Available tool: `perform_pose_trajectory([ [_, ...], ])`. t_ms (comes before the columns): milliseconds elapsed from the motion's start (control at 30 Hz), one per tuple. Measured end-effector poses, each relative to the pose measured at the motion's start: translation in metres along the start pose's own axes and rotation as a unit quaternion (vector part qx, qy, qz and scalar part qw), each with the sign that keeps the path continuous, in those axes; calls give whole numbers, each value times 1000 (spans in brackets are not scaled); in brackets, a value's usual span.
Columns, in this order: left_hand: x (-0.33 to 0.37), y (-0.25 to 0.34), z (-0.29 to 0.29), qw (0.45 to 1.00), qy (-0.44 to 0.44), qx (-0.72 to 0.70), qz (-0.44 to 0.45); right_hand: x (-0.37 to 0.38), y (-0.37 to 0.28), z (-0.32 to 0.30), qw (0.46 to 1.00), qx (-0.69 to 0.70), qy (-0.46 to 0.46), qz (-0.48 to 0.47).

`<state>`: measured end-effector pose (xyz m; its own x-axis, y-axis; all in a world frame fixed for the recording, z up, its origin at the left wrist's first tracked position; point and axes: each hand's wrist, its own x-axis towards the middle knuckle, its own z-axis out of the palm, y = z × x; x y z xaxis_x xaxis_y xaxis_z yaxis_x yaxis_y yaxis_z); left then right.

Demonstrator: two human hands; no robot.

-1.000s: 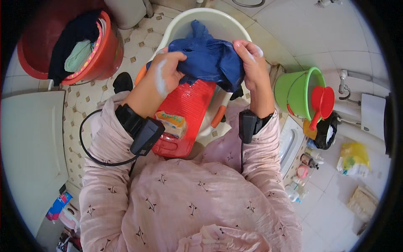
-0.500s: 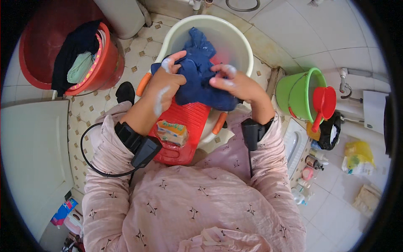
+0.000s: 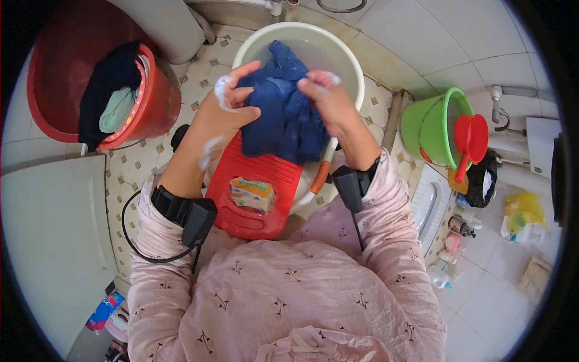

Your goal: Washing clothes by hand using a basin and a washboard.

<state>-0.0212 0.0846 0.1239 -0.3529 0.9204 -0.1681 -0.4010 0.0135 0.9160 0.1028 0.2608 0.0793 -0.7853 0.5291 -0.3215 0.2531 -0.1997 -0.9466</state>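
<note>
The blue cloth (image 3: 277, 111) lay across the upper red washboard (image 3: 259, 169) and into the white basin (image 3: 344, 57). The left hand (image 3: 226, 111) was loosely spread at its edge; whether the right hand (image 3: 332, 105), fingers curled, gripped it could not be told. Holding 1 side firmly while flattening folds probably suited best, clear of the soap (image 3: 251, 194).

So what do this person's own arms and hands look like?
The sleeves are loose and pale pink, printed with small dark sprigs. Each side has a black strap, a boxy black device and a dark cable. The left hand and right hand are bare, with patches of white foam.
</note>
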Motion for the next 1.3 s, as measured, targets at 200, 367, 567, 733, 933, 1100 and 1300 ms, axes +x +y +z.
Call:
perform_pose_trajectory([
  [200,-5,8,-26,986,152,49,-38,3,-20,-19,936,261,232,-40],
  [367,-2,6,-25,984,178,18,-26,14,3,-20,934,291,204,-29],
  [567,13,-25,-19,965,212,3,-153,-3,-20,-6,957,240,32,-160],
  [733,22,-50,-3,889,300,-178,-296,-15,-45,-12,900,395,-100,-154],
  [933,28,-76,-11,865,268,-395,-152,-30,-51,-15,828,510,-204,-112],
  [1100,29,-35,-37,897,133,-417,-62,-52,-18,-22,975,-90,-204,5],
  [1300,25,-27,-31,894,-41,-436,-93,-52,-11,4,741,-640,-201,0],
])
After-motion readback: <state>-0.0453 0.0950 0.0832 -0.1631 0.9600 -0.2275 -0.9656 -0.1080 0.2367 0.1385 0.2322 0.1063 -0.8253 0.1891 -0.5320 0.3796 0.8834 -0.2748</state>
